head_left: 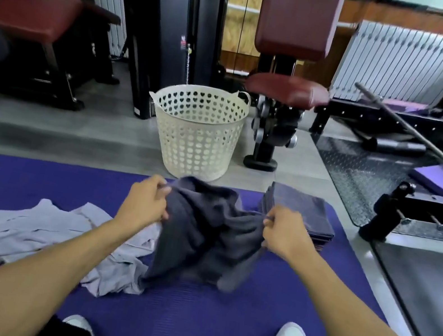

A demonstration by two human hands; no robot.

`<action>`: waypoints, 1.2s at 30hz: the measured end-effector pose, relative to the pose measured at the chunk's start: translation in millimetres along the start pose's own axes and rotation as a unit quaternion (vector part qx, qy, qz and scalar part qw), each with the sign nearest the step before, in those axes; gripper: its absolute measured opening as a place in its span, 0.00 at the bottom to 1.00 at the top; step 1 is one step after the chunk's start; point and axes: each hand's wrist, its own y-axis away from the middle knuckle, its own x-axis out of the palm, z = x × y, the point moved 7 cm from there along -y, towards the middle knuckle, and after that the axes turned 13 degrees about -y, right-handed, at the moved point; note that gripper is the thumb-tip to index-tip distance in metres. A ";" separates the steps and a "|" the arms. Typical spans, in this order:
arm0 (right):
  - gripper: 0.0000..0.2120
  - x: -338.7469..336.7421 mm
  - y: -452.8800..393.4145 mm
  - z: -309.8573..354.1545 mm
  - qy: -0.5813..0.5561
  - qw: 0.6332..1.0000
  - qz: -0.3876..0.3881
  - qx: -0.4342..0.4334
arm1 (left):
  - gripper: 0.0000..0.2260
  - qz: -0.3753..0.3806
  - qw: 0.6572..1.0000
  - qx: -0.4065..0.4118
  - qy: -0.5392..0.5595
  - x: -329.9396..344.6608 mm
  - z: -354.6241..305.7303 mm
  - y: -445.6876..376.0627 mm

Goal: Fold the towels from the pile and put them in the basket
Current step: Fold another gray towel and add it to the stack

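Right now a dark grey towel point(203, 232) hangs bunched between the two hands above the middle of a purple mat point(35, 176), its lower folds blurred and reaching down toward the mat. The left hand point(146, 202) pinches the towel's upper edge with curled fingers, and the right hand point(286, 232) grips the opposite edge the same way, fingers curled round the cloth. To the left, partly under the left forearm, lies the pile of light grey towels point(34, 232), crumpled and spread over the mat's left side. On the far right corner of the mat sits a neat stack of folded dark towels point(304, 209), just beyond the right hand. Past the far edge of the mat, on the grey floor, stands a white perforated basket point(196, 134), upright; what is inside it cannot be told. Behind it stands a gym machine with maroon pads point(299, 15), and white radiators point(404, 64) line the far wall.
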 end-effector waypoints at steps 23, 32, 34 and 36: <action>0.05 -37.7 -37.9 0.4 -0.298 0.929 -0.210 -0.067 | 0.10 -0.093 0.979 0.073 0.168 -9.2 -44.5 -59.2; 0.06 -10.8 -5.8 -21.6 -0.195 0.965 -0.154 -0.083 | 0.08 -0.073 0.996 0.043 0.034 -2.0 26.6 -25.2; 0.05 14.8 12.1 -47.8 -0.167 0.976 -0.126 -0.052 | 0.08 -0.036 0.999 0.024 -0.001 22.6 56.9 -8.7; 0.05 42.1 33.4 -74.0 -0.147 0.984 -0.100 -0.027 | 0.09 0.008 0.999 0.014 -0.034 49.3 86.7 12.4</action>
